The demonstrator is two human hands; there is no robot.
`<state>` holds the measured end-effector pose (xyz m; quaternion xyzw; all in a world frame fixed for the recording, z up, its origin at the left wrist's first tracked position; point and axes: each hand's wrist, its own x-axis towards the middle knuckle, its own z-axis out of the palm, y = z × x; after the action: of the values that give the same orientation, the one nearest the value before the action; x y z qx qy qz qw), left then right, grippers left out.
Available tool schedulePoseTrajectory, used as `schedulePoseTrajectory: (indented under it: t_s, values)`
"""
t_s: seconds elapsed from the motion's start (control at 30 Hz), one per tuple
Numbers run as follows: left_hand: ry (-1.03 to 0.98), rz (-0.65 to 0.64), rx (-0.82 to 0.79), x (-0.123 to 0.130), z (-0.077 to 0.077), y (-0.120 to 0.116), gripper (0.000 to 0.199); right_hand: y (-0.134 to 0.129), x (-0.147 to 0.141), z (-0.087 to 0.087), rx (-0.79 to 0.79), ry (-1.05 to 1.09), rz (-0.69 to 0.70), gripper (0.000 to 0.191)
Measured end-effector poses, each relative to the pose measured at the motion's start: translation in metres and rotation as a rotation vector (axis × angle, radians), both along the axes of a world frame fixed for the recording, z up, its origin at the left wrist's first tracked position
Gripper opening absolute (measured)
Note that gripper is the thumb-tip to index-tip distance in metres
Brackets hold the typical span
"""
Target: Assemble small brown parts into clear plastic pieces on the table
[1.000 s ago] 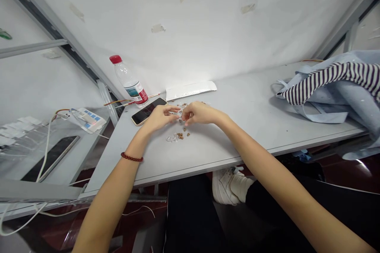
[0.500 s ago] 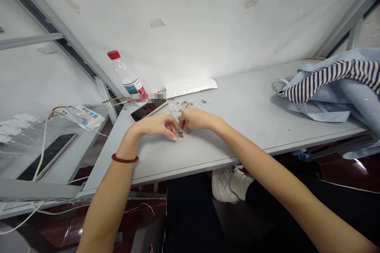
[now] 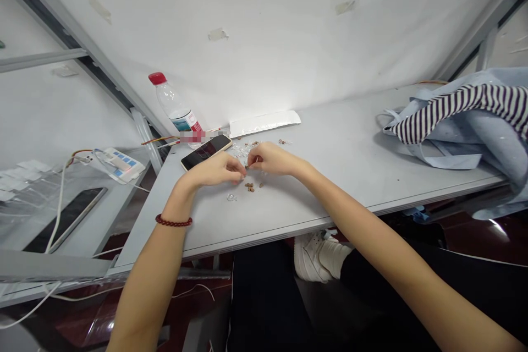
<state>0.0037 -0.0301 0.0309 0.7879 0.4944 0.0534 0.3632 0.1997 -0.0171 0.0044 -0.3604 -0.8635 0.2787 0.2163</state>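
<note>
Just right of the phone, my left hand (image 3: 225, 169) has its fingers drawn together on something I cannot make out. My right hand (image 3: 268, 158) faces it with thumb and index finger pinched on a tiny item, too small to name. The fingertips of both hands are close together. Below them several small brown pieces (image 3: 249, 187) lie in a cluster on the grey table (image 3: 289, 198). A clear plastic piece (image 3: 231, 197) rests to their left. More clear and brown bits (image 3: 241, 149) are scattered behind my hands.
A black-screened phone (image 3: 206, 152) and a red-capped bottle (image 3: 177, 107) stand or lie at the left. A white strip (image 3: 266, 122) lies at the wall. A blue bag (image 3: 454, 126) with striped trim is at the right. A power strip (image 3: 121, 165) sits far left.
My left hand has moved slightly up and back from the brown pieces. A clear plastic piece now lies to their left. My right hand has shifted slightly up.
</note>
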Motion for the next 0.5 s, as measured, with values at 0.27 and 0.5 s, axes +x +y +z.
schedulePoseTrajectory:
  t_s: [0.27, 0.5]
  values:
    - [-0.515, 0.294, 0.012, -0.0029, -0.0032, 0.0041, 0.033, 0.0000, 0.0056, 0.0059, -0.197, 0.273, -0.124, 0.015]
    - [-0.684, 0.321, -0.099, 0.0011, -0.0087, 0.0050, 0.035, -0.0004, 0.0030, 0.0058, -0.246, 0.406, -0.111, 0.009]
